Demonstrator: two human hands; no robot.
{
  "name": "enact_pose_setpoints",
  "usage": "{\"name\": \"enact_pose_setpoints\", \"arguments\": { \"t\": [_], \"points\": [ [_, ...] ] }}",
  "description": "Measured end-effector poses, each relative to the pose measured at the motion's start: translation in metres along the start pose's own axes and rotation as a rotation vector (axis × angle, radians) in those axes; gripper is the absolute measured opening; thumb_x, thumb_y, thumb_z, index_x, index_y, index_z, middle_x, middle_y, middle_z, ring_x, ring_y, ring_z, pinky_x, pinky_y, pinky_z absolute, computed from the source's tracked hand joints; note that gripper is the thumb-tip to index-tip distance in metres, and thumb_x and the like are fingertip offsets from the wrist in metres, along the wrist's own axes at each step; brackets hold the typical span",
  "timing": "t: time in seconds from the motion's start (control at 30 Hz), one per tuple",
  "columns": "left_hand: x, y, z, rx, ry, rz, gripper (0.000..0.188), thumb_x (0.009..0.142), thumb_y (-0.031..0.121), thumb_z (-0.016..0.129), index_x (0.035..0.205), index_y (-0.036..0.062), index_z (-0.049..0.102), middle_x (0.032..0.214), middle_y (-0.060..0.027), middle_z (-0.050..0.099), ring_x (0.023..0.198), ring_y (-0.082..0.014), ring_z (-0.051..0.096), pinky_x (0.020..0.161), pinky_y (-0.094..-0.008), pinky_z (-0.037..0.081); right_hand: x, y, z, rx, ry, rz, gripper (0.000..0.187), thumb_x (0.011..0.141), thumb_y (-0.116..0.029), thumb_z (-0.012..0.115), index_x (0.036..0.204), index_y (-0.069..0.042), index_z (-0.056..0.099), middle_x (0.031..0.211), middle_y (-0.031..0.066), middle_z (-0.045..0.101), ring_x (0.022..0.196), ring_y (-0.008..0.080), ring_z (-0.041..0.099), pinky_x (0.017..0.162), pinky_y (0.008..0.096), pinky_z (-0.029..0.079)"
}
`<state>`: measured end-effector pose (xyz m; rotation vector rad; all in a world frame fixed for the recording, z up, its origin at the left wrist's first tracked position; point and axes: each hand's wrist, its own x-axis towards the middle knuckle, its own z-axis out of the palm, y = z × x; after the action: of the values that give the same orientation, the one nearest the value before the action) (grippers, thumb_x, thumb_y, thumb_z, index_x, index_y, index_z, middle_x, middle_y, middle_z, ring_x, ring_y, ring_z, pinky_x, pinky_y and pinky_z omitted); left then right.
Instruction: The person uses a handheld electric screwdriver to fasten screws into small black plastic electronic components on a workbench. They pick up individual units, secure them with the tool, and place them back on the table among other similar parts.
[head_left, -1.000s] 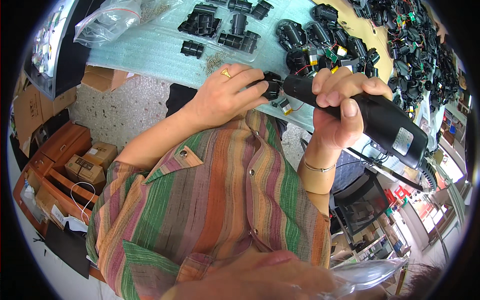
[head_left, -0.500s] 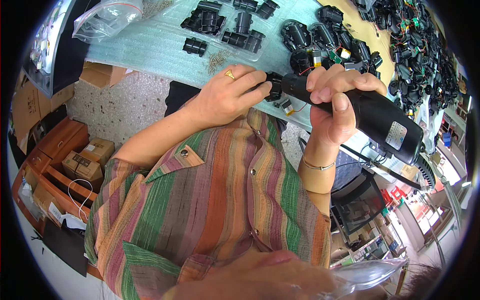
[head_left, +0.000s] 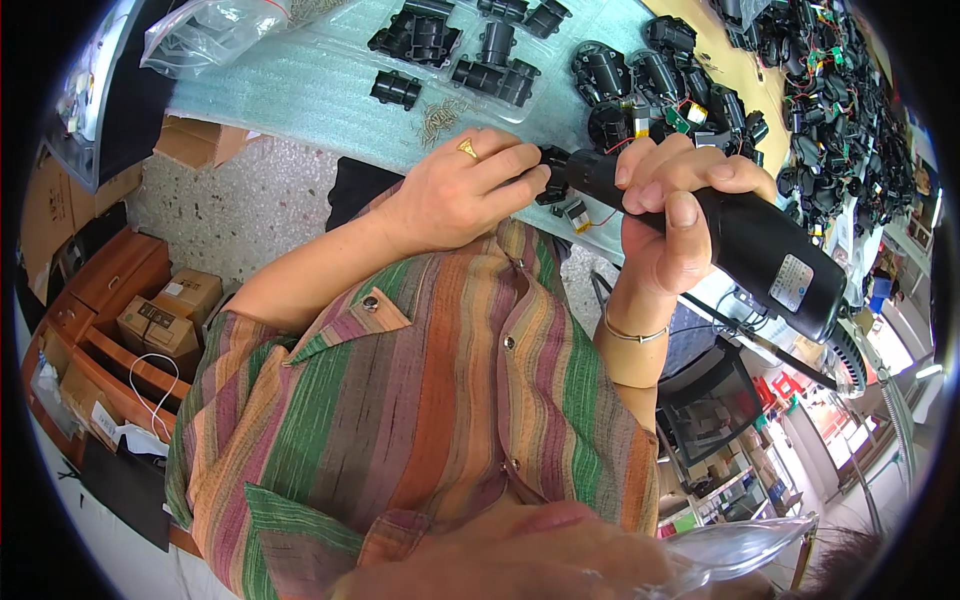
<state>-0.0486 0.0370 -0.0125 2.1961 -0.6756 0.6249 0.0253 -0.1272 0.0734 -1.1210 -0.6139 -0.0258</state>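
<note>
My right hand point(head_left: 675, 205) is wrapped round a black electric screwdriver point(head_left: 765, 245) with a coiled cord at its rear end. The tool's nose points left, at a black plastic housing point(head_left: 553, 190) by the near edge of the bench. My left hand point(head_left: 462, 190) grips that housing between thumb and fingers, which hide much of it. A small silver battery point(head_left: 577, 216) on thin wires lies beside the housing. Just beyond my left hand is a loose heap of small screws point(head_left: 440, 120). The screwdriver's tip and any screw under it are too hidden to make out.
Black plastic shells point(head_left: 495, 75) lie in a clear tray at the back, near a clear plastic bag point(head_left: 215, 35). Housings with wires and batteries point(head_left: 655, 75) crowd the right side, with a larger pile point(head_left: 850, 130) beyond. An office chair point(head_left: 710, 395) stands at right.
The screwdriver's nose and the housing have shifted very slightly against each other. Both hands keep their grips, and the whole view has moved a little.
</note>
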Motion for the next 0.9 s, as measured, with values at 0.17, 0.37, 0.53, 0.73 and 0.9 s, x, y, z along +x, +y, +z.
{"name": "enact_pose_setpoints", "arguments": {
  "t": [0.17,0.37,0.53,0.73,0.9],
  "points": [
    [-0.001,0.001,0.005,0.042,0.023,0.021,0.026,0.07,0.013,0.06,0.094,0.0027,0.063,0.099,-0.0054,0.058,0.089,-0.0208,0.057,0.073,-0.0323,0.05,0.0,0.004,0.01,-0.011,0.008,0.028,0.033,0.082,0.005,0.064,0.099,-0.007,0.038,0.066,0.0073,0.053,0.054,0.0177,0.053,0.054,0.035,0.049],
    [0.001,0.003,0.007,0.057,0.074,0.013,0.024,0.071,0.014,0.059,0.093,0.0036,0.063,0.099,-0.0033,0.058,0.09,-0.0184,0.056,0.073,-0.0312,0.05,0.001,0.007,0.014,-0.145,-0.116,0.003,0.034,0.082,0.005,0.064,0.101,-0.006,0.038,0.069,0.0081,0.056,0.055,0.0184,0.054,0.058,0.0357,0.052],
    [-0.001,0.005,0.005,0.012,0.047,-0.004,0.029,0.07,0.008,0.067,0.097,0.001,0.066,0.099,-0.0067,0.06,0.088,-0.0208,0.058,0.071,-0.0322,0.05,-0.003,0.004,0.004,-0.121,-0.088,-0.003,0.035,0.083,-0.002,0.067,0.104,-0.008,0.04,0.068,0.0083,0.055,0.054,0.0182,0.053,0.058,0.0367,0.051],
    [-0.006,0.01,0.006,0.033,0.091,-0.034,0.027,0.072,0.011,0.07,0.097,0.0015,0.066,0.102,-0.0067,0.061,0.091,-0.0209,0.059,0.073,-0.0338,0.05,0.002,0.005,0.017,0.137,-0.028,-0.031,0.035,0.084,-0.007,0.065,0.112,-0.011,0.044,0.072,0.0092,0.055,0.061,0.0198,0.052,0.062,0.0387,0.047],
    [-0.018,0.006,-0.011,0.221,0.111,-0.053,0.022,0.073,0.018,0.064,0.094,0.009,0.065,0.107,-0.0015,0.062,0.098,-0.0167,0.057,0.084,-0.0329,0.044,0.003,0.032,0.033,0.053,-0.062,-0.106,0.038,0.084,-0.007,0.068,0.108,-0.009,0.038,0.068,0.0094,0.057,0.059,0.0211,0.056,0.06,0.0404,0.052]
  ]
}}
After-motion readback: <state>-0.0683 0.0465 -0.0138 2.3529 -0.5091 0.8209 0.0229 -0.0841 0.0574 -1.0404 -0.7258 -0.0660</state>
